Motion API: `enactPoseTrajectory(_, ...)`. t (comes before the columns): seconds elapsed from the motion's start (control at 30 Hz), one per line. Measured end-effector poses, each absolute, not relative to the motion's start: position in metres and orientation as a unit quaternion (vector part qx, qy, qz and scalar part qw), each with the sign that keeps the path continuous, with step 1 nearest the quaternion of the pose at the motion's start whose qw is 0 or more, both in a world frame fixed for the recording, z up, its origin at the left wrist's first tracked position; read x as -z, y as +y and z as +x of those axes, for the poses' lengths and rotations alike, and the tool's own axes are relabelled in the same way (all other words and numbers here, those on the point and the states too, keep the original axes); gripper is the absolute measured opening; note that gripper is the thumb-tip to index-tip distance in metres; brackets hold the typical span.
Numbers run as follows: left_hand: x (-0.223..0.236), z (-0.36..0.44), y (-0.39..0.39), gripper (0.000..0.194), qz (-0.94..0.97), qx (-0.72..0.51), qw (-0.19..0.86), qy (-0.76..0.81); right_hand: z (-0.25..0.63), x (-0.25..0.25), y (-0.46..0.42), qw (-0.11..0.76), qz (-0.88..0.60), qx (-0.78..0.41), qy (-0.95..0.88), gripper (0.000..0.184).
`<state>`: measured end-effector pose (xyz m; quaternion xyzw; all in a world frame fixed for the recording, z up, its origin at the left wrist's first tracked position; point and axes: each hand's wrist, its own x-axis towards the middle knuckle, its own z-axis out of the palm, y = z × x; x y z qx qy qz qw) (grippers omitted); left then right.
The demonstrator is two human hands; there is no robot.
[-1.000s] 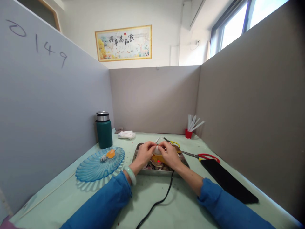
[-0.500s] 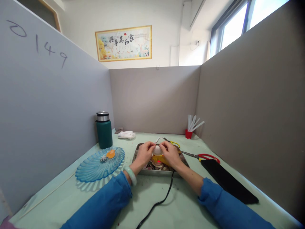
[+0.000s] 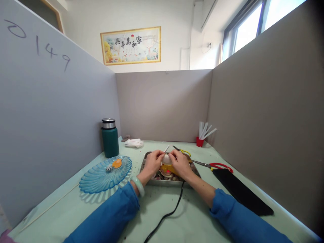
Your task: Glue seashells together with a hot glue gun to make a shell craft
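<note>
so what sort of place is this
Probably a craft booth: grey partitions enclose the table, where a metal tray holds shell-like pieces, with red-handled scissors beside it.

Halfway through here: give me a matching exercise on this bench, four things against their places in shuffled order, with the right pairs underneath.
Things
1. White piece
2. Orange piece
3. White sticks
4. Black cord

Places
A. Poking up out of the red cup
B. On the blue plate
C. Running from the near side of the metal tray toward the picture's bottom edge
D. Between the left hand and the right hand

Pairs: 1-D, 2-B, 3-A, 4-C
</note>
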<state>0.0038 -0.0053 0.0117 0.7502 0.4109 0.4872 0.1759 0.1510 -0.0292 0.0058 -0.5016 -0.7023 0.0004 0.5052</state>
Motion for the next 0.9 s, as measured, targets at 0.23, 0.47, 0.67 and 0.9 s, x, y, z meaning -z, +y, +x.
enactPoseTrajectory(0.23, -0.0129, 0.0043, -0.0070, 0.019, 0.748, -0.489, 0.182, 0.410, 0.1503, -0.0086, -0.0337, 0.504, -0.496, 0.002, -0.707, 0.019)
enactPoseTrajectory(0.47, -0.0131, 0.0037, -0.0075, 0.018, 0.745, -0.498, 0.198, 0.397, 0.1496, -0.0055, -0.0314, 0.510, -0.499, -0.024, -0.700, 0.017)
enactPoseTrajectory(0.67, -0.0136, 0.0036, -0.0078, 0.020, 0.754, -0.492, 0.196, 0.388, 0.1498, -0.0020, -0.0274, 0.498, -0.507, -0.006, -0.703, 0.015)
enactPoseTrajectory(0.9, -0.0169, 0.0057, -0.0105, 0.018, 0.754, -0.488, 0.201, 0.392, 0.1498, -0.0008, -0.0268, 0.504, -0.486, -0.007, -0.714, 0.012)
